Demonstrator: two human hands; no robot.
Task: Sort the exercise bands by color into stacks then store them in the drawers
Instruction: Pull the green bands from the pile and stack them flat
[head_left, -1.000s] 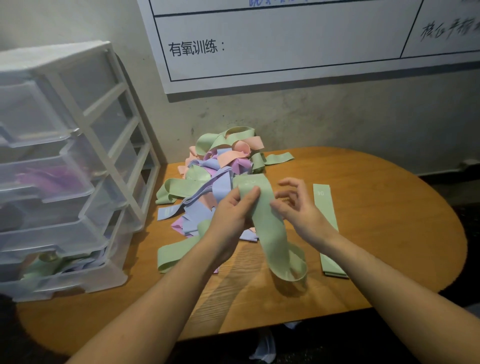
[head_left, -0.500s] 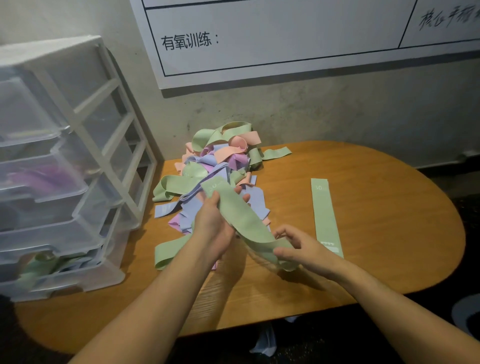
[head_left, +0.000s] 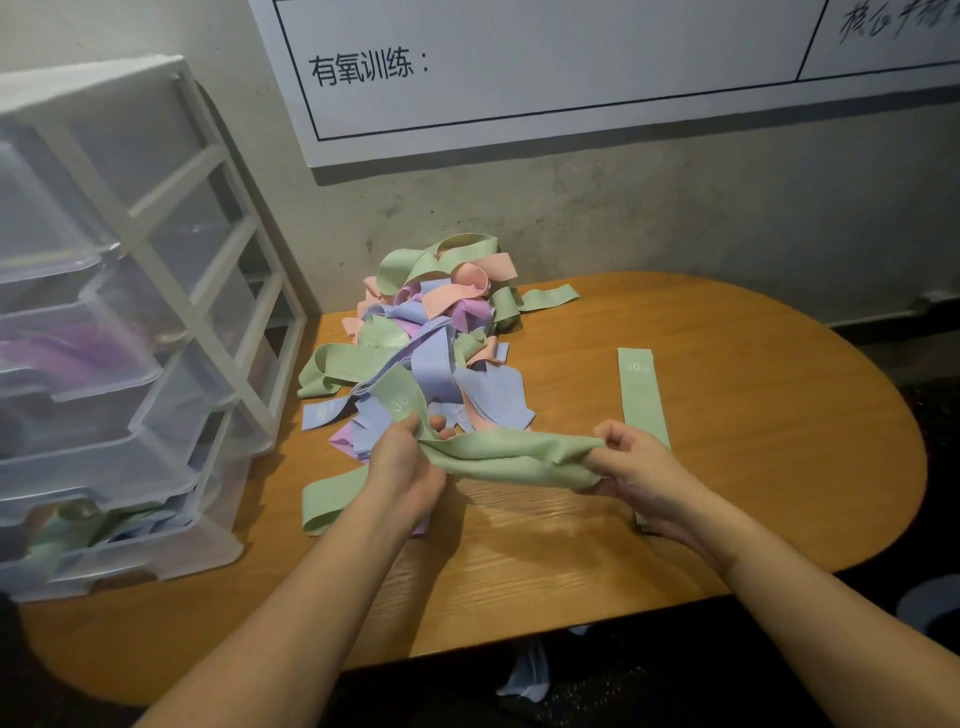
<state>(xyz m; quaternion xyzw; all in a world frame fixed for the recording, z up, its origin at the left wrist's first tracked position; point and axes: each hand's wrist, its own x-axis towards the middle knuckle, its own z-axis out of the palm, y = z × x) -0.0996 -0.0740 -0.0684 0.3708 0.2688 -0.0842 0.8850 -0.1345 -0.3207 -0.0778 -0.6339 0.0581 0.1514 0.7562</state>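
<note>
A green exercise band (head_left: 511, 457) is stretched level between my two hands just above the wooden table (head_left: 753, 467). My left hand (head_left: 405, 462) grips its left end, where a "30" mark shows. My right hand (head_left: 631, 470) pinches the right end. Behind them lies a tangled pile of bands (head_left: 431, 332) in green, blue, pink and purple. One flat green band (head_left: 641, 397) lies straight on the table to the right, its near end hidden under my right hand.
A clear plastic drawer unit (head_left: 119, 332) with a white frame stands on the table's left end; purple, green and blue bands show inside its drawers. A concrete wall with a white chart (head_left: 571, 67) runs behind. A blue band (head_left: 527, 673) lies on the floor below the table edge.
My right hand has slid along the green band and pulled it out to the right, so the band went from a hanging loop to a level stretch between both hands.
</note>
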